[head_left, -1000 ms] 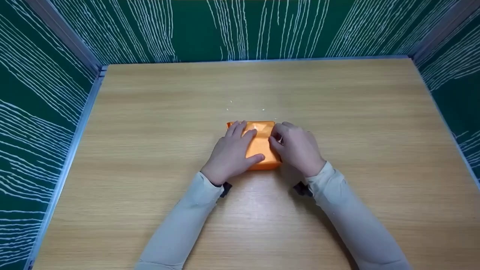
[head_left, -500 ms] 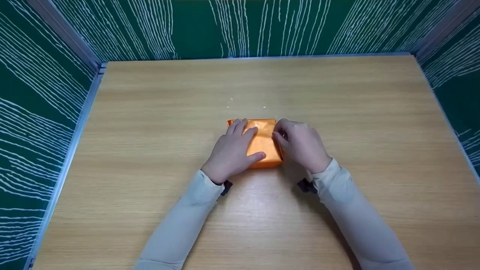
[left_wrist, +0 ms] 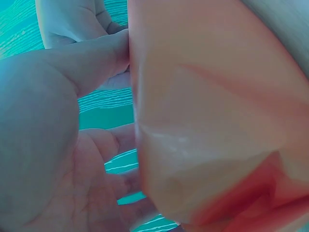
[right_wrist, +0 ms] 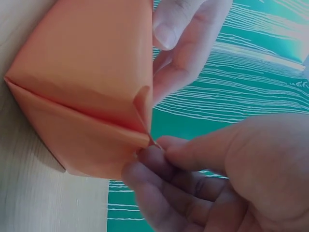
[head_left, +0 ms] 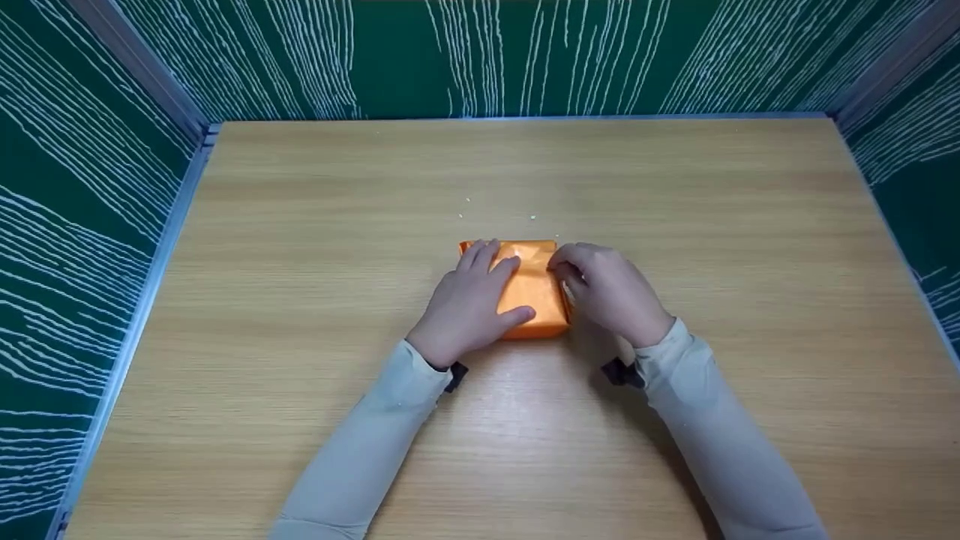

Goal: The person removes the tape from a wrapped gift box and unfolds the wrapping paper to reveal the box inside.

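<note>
A box-shaped package in orange wrapping paper [head_left: 534, 289] lies on the table in the head view. My left hand [head_left: 466, 304] rests flat on its top at the left, fingers and thumb spread. At the package's right end, my right hand [head_left: 609, 292] pinches a bit of the orange paper between thumb and forefinger. The right wrist view shows the folded end flap [right_wrist: 96, 140] and the pinched tip close to its corner. Creased paper [left_wrist: 260, 188] shows on the other end in the left wrist view. What lies inside the wrapping is hidden.
The wooden table [head_left: 337, 195] has a few tiny white specks [head_left: 533, 217] just beyond the package. Green walls with white wavy lines [head_left: 397, 67] stand at the back and both sides. A dark wrist camera mount [head_left: 622, 373] sits under the right cuff.
My right hand has shifted slightly right and its fingers have changed position at the package's right edge, where a fold of paper now shows. My left hand stays resting on top.
</note>
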`<state>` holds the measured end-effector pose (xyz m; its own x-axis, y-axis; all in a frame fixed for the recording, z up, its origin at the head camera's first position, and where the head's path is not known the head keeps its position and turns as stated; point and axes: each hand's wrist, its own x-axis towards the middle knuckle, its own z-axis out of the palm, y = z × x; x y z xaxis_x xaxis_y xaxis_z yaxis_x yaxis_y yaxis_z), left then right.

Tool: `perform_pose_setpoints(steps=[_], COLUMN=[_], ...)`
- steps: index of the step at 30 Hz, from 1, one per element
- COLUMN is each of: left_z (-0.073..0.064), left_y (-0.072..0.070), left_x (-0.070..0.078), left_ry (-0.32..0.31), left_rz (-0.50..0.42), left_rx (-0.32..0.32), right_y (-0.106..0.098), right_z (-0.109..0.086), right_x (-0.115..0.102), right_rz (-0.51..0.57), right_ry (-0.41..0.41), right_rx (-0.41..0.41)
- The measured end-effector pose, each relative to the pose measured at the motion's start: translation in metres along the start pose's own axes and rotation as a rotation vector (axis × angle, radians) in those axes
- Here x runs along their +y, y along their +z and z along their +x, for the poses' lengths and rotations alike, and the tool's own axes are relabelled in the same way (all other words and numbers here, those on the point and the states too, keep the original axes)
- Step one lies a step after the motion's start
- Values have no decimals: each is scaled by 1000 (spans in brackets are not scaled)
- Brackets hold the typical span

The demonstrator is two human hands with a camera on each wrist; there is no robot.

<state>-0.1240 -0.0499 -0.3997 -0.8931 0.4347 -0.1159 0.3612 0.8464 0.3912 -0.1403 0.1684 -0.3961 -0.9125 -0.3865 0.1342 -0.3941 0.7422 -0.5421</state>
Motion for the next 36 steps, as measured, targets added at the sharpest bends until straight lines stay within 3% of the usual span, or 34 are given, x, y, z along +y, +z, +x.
perform_pose_setpoints(steps=[18,30,36], left_z=[-1,2,0], left_y=[2,0,1], left_x=[0,-2,-2], left_ry=[-9,8,-5], left_rz=[-14,8,2], left_rx=[-22,5,-11], right_y=[-2,-6,-6], right_z=[-1,1,1], right_x=[7,7,6], right_rz=[18,16,14], right_ry=[10,47,86], right_rx=[-5,14,-2])
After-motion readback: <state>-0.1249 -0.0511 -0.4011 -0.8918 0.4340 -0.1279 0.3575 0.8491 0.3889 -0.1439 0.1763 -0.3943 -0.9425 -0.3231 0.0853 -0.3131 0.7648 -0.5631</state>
